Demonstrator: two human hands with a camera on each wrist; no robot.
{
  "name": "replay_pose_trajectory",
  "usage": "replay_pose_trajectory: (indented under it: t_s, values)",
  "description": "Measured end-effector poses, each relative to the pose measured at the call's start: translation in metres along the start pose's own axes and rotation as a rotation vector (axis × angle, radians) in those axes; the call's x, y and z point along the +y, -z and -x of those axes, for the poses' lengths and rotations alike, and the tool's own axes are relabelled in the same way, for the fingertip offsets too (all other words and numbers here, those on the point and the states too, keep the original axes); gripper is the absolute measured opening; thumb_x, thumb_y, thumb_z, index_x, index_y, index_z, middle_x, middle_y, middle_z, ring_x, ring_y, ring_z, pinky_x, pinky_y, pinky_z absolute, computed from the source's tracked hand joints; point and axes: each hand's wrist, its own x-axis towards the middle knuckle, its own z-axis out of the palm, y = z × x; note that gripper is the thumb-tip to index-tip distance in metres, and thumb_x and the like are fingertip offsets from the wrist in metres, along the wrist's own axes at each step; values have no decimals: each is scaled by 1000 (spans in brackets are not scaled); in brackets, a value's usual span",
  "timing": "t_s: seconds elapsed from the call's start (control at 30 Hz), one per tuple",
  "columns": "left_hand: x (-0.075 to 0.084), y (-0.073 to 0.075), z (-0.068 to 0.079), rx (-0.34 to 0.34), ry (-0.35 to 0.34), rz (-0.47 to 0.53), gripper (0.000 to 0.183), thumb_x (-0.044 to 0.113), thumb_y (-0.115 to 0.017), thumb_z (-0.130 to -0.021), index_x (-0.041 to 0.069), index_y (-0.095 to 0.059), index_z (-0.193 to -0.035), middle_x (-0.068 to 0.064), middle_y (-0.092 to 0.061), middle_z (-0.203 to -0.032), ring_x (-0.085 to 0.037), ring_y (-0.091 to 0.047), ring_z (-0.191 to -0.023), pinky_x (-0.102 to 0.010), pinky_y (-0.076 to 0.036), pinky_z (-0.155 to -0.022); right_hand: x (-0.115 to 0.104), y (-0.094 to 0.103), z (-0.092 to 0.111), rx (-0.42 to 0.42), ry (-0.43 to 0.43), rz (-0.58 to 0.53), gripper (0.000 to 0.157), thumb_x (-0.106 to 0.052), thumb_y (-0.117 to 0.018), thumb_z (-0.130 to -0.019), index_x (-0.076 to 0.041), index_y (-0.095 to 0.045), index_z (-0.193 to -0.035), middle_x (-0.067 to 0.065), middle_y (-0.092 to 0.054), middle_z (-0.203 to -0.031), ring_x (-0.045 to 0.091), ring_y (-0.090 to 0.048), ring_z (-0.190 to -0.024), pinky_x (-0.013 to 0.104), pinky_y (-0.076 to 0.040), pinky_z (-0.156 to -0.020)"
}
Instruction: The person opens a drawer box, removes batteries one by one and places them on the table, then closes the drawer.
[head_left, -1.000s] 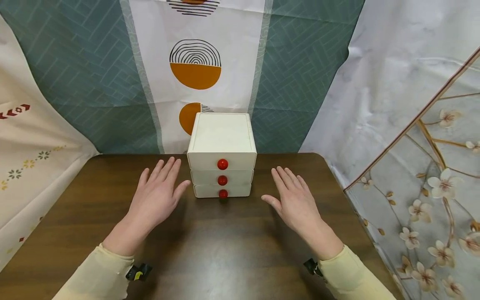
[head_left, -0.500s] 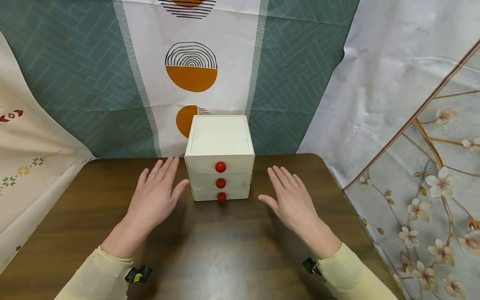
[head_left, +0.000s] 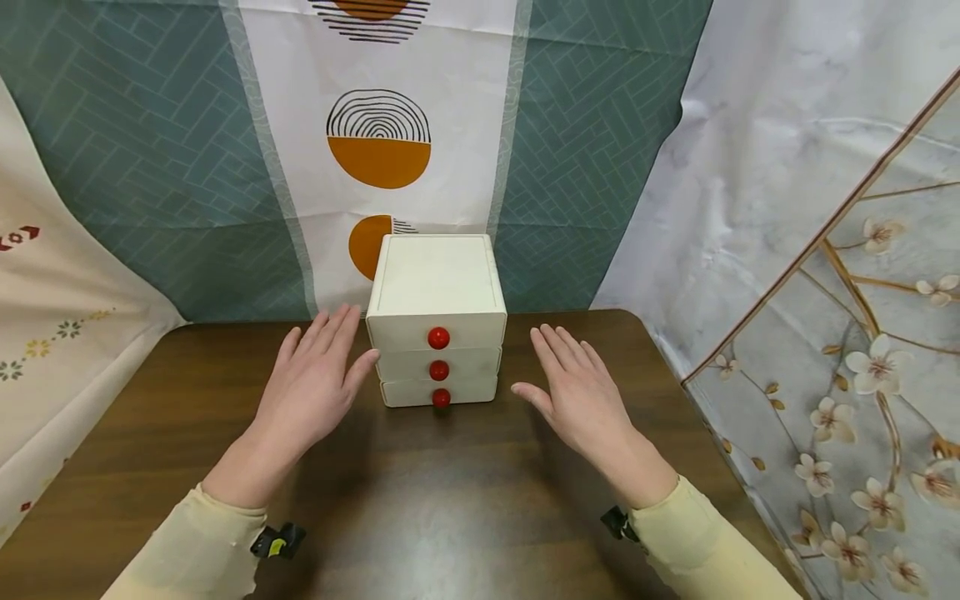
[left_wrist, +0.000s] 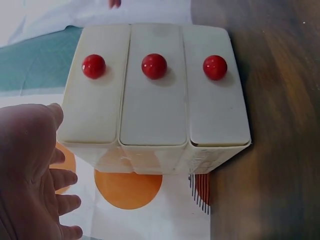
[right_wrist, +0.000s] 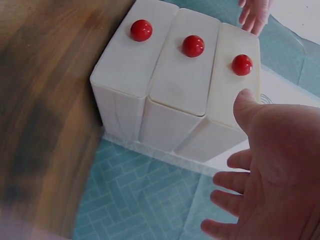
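Note:
A white three-drawer box (head_left: 438,279) stands near the back edge of the dark wooden table, its three drawers closed. Each drawer front carries a red round knob (head_left: 438,337). My left hand (head_left: 311,387) is held out beside the box's left side, fingers straight and thumb spread, holding nothing. To the right of the box, my right hand (head_left: 581,387) is stretched out in the same way, with a gap between it and the drawers. In the left wrist view the drawer fronts (left_wrist: 152,107) show plainly, with the left hand (left_wrist: 32,170) beside them.
The brown table (head_left: 435,500) spreads before the box. Behind it hangs a green and white cloth (head_left: 600,150) with orange and black shapes. A floral cloth (head_left: 847,417) hangs on the right, and a cream cloth (head_left: 60,317) on the left.
The head view has shifted slightly, so the box sits a little lower and further left in it. Both hands keep nearly the same pose; the box is still closed.

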Motion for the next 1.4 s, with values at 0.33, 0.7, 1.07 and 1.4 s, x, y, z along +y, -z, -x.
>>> replay_pose_trajectory:
  t_s: [0.33,0.7,1.07,1.4]
  values:
    - [6,8,-15,-2,-14,44,73,48,-51,-117,7,-32,-174,-22,-38,-175,-50,-29,-161,-74,-17,-127,-7,10,-14,29,34,0,87,-57,-64,-109,-4,-36,-172,18,-38,-175,37,-32,-164,59,-27,-131]
    - [10,11,-27,-67,-4,48,72,49,-47,-118,6,-33,-174,-20,-37,-176,-51,-26,-162,-73,-12,-129,-14,16,-25,55,66,5,85,-53,-67,-109,-3,-38,-171,17,-40,-174,37,-35,-162,57,-28,-131]
    - [16,10,-34,-94,11,53,70,41,-54,-117,-1,-37,-170,-23,-40,-173,-48,-27,-163,-72,-12,-130,-16,14,-38,77,123,-6,86,-49,-73,-106,-3,-40,-171,17,-43,-173,37,-40,-160,56,-33,-130]
    - [19,8,-33,-79,5,61,69,39,-56,-116,-1,-39,-169,-23,-41,-172,-47,-27,-163,-72,-13,-130,-15,12,-45,66,165,-25,89,-47,-76,-104,-1,-39,-171,17,-43,-173,34,-42,-159,51,-35,-129]
